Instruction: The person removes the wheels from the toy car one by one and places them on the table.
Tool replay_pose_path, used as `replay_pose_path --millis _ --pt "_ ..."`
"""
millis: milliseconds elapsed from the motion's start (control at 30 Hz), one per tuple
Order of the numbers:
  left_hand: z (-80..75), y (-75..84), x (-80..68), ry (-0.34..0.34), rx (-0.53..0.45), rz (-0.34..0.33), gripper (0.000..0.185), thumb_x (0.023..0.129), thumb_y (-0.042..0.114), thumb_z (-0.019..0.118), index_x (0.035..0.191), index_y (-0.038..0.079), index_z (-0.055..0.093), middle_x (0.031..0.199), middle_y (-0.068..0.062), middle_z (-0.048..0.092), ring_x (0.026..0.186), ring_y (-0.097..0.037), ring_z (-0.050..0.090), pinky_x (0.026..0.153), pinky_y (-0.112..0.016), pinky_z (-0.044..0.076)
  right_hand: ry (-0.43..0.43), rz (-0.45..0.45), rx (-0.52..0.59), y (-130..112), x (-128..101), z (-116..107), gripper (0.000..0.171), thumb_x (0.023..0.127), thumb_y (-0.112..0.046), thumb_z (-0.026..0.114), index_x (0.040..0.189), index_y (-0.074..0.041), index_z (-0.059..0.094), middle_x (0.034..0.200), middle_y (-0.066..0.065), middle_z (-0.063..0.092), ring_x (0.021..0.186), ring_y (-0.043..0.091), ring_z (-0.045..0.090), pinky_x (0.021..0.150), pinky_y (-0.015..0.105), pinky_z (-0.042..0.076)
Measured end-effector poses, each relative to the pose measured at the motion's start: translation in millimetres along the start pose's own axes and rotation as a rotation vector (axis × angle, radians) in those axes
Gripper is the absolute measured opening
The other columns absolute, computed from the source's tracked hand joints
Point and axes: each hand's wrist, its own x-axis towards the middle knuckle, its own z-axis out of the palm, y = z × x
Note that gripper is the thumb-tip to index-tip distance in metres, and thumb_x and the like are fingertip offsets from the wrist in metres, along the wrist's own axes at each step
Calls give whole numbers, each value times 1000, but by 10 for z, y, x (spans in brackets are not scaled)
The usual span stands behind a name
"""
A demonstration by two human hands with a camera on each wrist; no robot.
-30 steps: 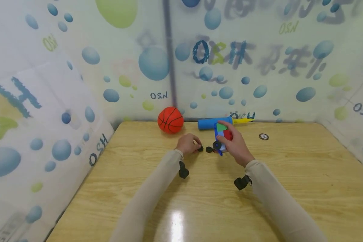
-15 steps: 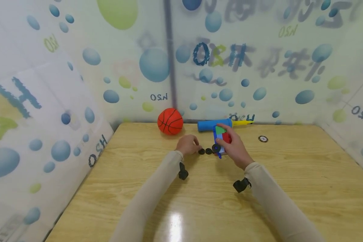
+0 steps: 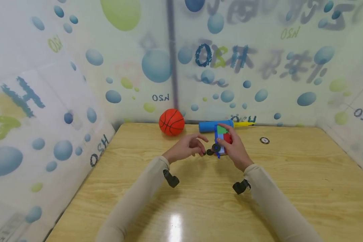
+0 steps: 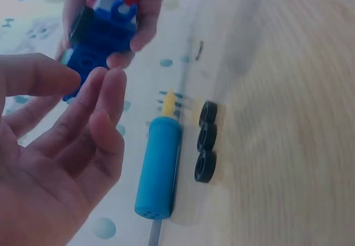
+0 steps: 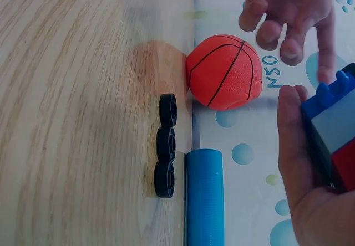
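My right hand (image 3: pixel 237 149) grips a toy block vehicle (image 3: pixel 220 136) with green, light blue and red blocks on a blue base, raised off the table. A black wheel (image 3: pixel 216 148) is fitted on its near end. My left hand (image 3: pixel 189 147) is just left of it with fingers spread and loosely bent, nothing between them. In the left wrist view its fingertips overlap the vehicle's blue underside (image 4: pixel 100 41). Three loose black wheels (image 5: pixel 166 144) lie in a touching row on the table beneath the hands; in the head view the left fingers partly hide them.
A red toy basketball (image 3: pixel 171 122) sits at the back, left of centre. Beside it a blue hand pump (image 3: pixel 210 126) with a yellow nozzle (image 3: pixel 244 124) lies along the back wall. A round black-and-white chip (image 3: pixel 264 140) is on the wooden table (image 3: pixel 290 188) to the right.
My left hand pushed a loose wheel rightward against the others, then let go and rose with fingers spreading. The right hand keeps the vehicle in nearly the same spot.
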Motion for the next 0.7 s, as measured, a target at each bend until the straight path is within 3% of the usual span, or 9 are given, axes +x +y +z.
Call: replay_pose_path --millis 133,300,400,500,600,700 --pt "46 50 -71 -5 -85 45 39 99 3 54 137 13 52 109 -27 69 86 -17 73 72 -44 52 -9 -16 30 7 3 32 53 107 -20 48 155 -33 31 142 23 38 112 34 54 79 40 61" --pt "147 96 -98 -5 -148 68 43 100 6 56 141 17 50 110 -28 68 85 -17 72 69 -34 51 -35 -31 90 34 6 56 49 108 -22 43 153 -37 31 143 18 36 112 29 52 81 29 58" --pt "201 104 -89 -9 -154 74 42 100 7 57 140 18 51 105 -27 68 82 -21 70 68 -34 52 -71 -30 189 42 -4 78 47 108 -21 43 151 -39 32 137 12 36 111 26 53 79 27 60" --pt "248 110 -73 -10 -138 82 38 99 7 59 136 16 54 94 -19 66 80 -36 66 69 -40 53 -107 -35 259 42 -24 97 48 108 -20 42 150 -39 30 132 8 37 111 23 52 80 24 60" --pt "273 120 -61 -1 -97 80 32 98 8 61 130 15 57 84 -10 62 80 -48 59 69 -45 53 -134 -26 294 38 -27 114 48 108 -20 42 150 -39 30 128 6 38 112 22 50 80 23 59" --pt "287 136 -54 7 -64 72 28 98 10 62 126 13 59 79 -7 60 80 -50 57 67 -45 51 -144 -10 303 38 -19 129 45 108 -22 42 147 -42 31 126 5 39 111 21 50 79 21 58"
